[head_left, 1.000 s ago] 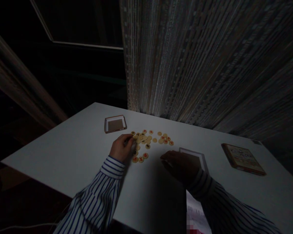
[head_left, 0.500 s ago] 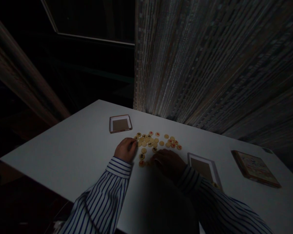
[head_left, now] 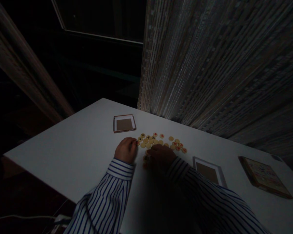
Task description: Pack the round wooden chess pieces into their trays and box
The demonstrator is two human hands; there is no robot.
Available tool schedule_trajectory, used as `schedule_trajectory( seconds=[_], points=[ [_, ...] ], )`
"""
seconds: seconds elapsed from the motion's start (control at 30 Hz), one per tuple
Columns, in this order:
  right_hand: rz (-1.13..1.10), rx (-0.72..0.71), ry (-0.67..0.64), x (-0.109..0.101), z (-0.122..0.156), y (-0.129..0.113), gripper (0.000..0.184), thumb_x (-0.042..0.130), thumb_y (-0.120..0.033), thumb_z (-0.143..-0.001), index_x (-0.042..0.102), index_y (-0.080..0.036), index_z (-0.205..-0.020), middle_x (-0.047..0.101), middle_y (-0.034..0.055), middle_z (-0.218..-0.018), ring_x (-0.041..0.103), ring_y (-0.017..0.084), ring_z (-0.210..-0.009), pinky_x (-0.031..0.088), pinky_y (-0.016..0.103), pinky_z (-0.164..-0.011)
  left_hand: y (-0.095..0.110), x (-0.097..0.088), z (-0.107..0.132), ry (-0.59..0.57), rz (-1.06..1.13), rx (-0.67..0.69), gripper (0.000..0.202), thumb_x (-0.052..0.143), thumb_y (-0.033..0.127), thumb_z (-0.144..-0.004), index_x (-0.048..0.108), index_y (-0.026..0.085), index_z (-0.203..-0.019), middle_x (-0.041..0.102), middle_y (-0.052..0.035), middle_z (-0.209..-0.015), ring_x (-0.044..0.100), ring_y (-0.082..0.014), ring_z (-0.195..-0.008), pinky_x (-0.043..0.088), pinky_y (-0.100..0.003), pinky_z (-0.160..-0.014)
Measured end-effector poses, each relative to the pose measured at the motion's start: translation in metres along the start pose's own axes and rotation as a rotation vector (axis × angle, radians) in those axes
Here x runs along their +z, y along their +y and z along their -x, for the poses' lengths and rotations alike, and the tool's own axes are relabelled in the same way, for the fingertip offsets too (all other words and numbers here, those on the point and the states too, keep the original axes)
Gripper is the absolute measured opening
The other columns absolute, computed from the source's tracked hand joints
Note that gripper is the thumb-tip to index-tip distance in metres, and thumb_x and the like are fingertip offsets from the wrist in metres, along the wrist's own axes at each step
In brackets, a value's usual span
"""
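Observation:
Round wooden Chinese chess pieces [head_left: 150,141] lie spread over the white table, some with red or black characters up and others blank side up. At their left edge rests my left hand [head_left: 126,150], its fingers curled closed beside a red-marked piece [head_left: 138,143]. Whether anything is inside those fingers is hidden. My right hand [head_left: 163,156] is over the near part of the group, fingers bent together and pointing left, at a piece [head_left: 147,152]. Shadow hides its fingertips and what they hold. A black-marked piece [head_left: 145,158] lies just below them.
An open shallow box tray [head_left: 124,131] stands beyond my left hand. Another tray [head_left: 222,175] is by my right forearm. Farther right lies a box with a printed picture [head_left: 266,175]. A string curtain [head_left: 175,65] hangs behind the white table [head_left: 70,143].
My right hand has moved left and slightly up, over pieces that were in view before. My left hand stays at the group's left edge. The view has shifted a little.

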State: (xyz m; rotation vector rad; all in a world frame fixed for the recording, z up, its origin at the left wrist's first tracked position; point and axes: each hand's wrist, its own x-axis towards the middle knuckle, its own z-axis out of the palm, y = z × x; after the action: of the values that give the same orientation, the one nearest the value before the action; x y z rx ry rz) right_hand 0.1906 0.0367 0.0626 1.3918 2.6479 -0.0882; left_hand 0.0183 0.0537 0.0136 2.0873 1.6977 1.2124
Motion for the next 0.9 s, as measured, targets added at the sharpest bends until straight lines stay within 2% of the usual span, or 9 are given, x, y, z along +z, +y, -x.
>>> schedule_trajectory(
  seconds=[0.23, 0.33, 0.43, 0.7, 0.9],
  points=[
    [0.030, 0.001, -0.043, 0.000, -0.007, 0.002, 0.026, 0.045, -0.035, -0.083, 0.059, -0.023, -0.102, 0.059, 0.0087, -0.099, 0.057, 0.021, -0.084, 0.042, 0.029, -0.063, -0.001, 0.000, 0.000, -0.013, 0.015, -0.032, 0.023, 0.043, 0.024, -0.079, 0.063, 0.014, -0.083, 0.066, -0.0086, -0.083, 0.061, -0.0187, -0.080, 0.049, -0.030, -0.074],
    [0.039, -0.012, -0.091, 0.000, -0.010, 0.003, 0.028, 0.040, -0.031, -0.085, 0.056, -0.024, -0.108, 0.059, 0.0091, -0.100, 0.057, 0.021, -0.085, 0.042, 0.029, -0.062, 0.000, 0.001, 0.001, -0.007, 0.015, -0.022, 0.022, 0.043, 0.024, -0.079, 0.063, 0.015, -0.082, 0.066, -0.0079, -0.082, 0.061, -0.0183, -0.079, 0.049, -0.030, -0.073],
    [0.051, -0.024, -0.082, 0.000, -0.013, 0.003, 0.029, 0.041, -0.028, -0.085, 0.054, -0.025, -0.111, 0.059, 0.0089, -0.100, 0.058, 0.021, -0.085, 0.043, 0.029, -0.063, 0.001, 0.001, 0.001, -0.001, 0.016, -0.013, 0.021, 0.043, 0.024, -0.079, 0.063, 0.016, -0.082, 0.066, -0.0067, -0.082, 0.061, -0.0174, -0.078, 0.049, -0.029, -0.073],
    [0.045, -0.007, -0.109, 0.001, -0.017, 0.002, 0.026, 0.044, -0.037, -0.082, 0.059, -0.022, -0.098, 0.060, 0.0089, -0.094, 0.060, 0.022, -0.082, 0.044, 0.029, -0.062, 0.002, 0.003, 0.004, -0.054, 0.027, 0.031, 0.021, 0.043, 0.023, -0.080, 0.063, 0.015, -0.084, 0.067, -0.0074, -0.083, 0.061, -0.0174, -0.078, 0.049, -0.030, -0.073],
    [0.013, 0.006, -0.107, -0.004, -0.015, 0.002, 0.023, 0.046, -0.031, -0.081, 0.060, -0.019, -0.094, 0.060, 0.0100, -0.094, 0.060, 0.022, -0.084, 0.043, 0.029, -0.062, 0.003, 0.004, 0.004, -0.047, 0.050, 0.056, 0.020, 0.044, 0.022, -0.080, 0.062, 0.017, -0.085, 0.067, -0.0063, -0.083, 0.061, -0.0165, -0.078, 0.050, -0.030, -0.073]
  ],
)
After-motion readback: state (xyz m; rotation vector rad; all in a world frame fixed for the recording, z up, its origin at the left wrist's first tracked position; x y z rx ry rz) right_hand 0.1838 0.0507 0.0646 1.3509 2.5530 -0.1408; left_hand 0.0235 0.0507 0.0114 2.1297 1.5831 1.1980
